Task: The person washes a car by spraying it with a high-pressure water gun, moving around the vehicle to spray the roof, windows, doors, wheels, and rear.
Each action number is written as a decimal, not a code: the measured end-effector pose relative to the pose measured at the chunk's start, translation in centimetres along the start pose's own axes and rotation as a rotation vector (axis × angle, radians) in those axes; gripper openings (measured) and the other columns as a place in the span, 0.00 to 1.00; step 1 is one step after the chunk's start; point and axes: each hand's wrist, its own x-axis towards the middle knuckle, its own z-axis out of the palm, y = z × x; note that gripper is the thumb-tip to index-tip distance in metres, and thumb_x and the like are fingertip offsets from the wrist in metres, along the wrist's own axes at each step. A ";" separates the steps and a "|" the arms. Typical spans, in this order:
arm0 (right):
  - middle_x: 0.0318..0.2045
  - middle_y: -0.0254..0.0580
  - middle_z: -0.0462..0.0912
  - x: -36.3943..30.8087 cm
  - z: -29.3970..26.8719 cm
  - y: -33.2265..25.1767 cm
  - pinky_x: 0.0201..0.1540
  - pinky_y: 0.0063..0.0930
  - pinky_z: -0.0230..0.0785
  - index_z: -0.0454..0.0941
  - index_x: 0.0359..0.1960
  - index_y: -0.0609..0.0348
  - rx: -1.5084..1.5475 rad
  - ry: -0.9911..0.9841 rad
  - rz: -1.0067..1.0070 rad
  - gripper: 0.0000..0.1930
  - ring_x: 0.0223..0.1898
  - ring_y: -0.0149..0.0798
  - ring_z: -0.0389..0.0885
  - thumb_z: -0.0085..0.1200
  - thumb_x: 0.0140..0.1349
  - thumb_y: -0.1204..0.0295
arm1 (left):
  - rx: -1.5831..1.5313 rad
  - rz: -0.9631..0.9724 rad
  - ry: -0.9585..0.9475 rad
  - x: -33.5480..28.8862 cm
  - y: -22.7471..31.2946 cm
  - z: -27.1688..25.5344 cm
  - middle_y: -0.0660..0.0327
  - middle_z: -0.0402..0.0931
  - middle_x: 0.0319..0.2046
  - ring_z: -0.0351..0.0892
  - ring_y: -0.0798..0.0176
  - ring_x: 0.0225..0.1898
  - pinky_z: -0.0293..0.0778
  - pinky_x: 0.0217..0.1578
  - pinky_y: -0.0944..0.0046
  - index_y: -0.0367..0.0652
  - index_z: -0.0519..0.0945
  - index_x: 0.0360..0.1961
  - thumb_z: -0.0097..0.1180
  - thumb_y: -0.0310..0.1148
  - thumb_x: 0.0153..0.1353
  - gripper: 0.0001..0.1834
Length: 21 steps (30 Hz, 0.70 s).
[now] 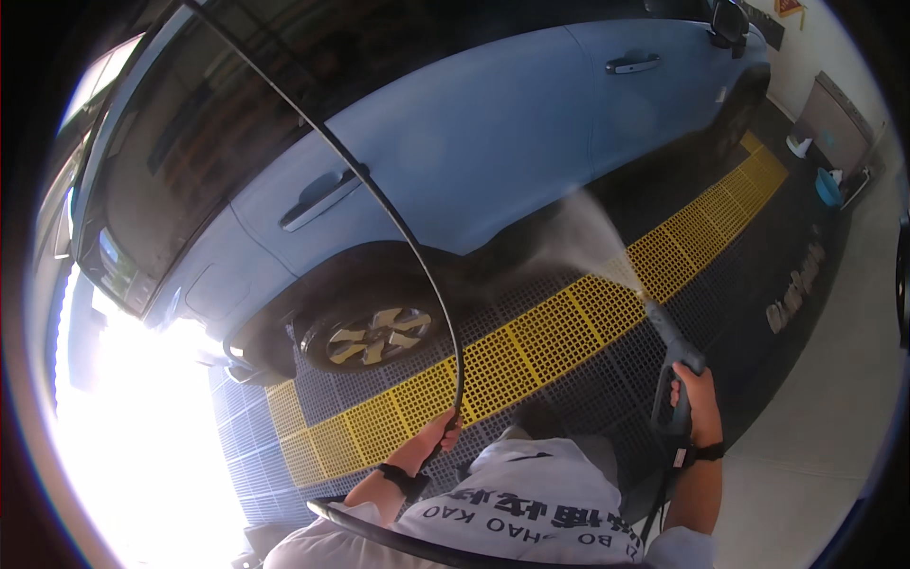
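Note:
My right hand (700,403) grips the handle of a grey pressure-washer gun (671,353), held low on the right. A fan of water spray (578,223) leaves its nozzle and hits the lower side of a light blue car (493,133). My left hand (442,429) is closed around a black hose (417,251), which arcs up from my hand and across the car toward the top left. The car's wheel (374,334) sits just above my left hand.
The car stands on a dark grid floor (626,365) with a yellow grid strip (531,346) along its side. A blue bucket (828,187) and a grey cabinet (834,123) are at the far right by the wall. Strong glare fills the lower left.

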 end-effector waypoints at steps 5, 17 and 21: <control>0.17 0.37 0.75 2.9 -6.1 -0.7 0.16 0.27 0.65 0.76 0.31 0.63 -0.100 -0.257 0.082 0.10 0.14 0.32 0.73 0.63 0.58 0.70 | 0.027 0.009 -0.017 4.4 2.2 8.2 0.73 0.64 0.20 0.61 0.75 0.19 0.61 0.23 0.72 0.46 0.76 0.38 0.40 0.49 0.76 0.20; 0.16 0.37 0.76 8.6 -33.3 -11.7 0.20 0.29 0.67 0.76 0.26 0.63 -0.142 -0.087 0.023 0.10 0.14 0.32 0.74 0.63 0.57 0.70 | -0.012 0.094 -0.193 17.8 2.0 34.7 0.70 0.57 0.15 0.56 0.71 0.13 0.58 0.16 0.68 0.48 0.70 0.36 0.31 0.57 0.75 0.25; 0.16 0.36 0.76 12.0 -43.6 -13.5 0.21 0.29 0.67 0.76 0.27 0.63 -0.058 0.291 -0.092 0.10 0.14 0.32 0.73 0.64 0.57 0.71 | -0.045 0.039 -0.193 21.7 3.2 42.4 0.69 0.57 0.15 0.56 0.70 0.13 0.58 0.17 0.67 0.46 0.71 0.34 0.30 0.57 0.75 0.27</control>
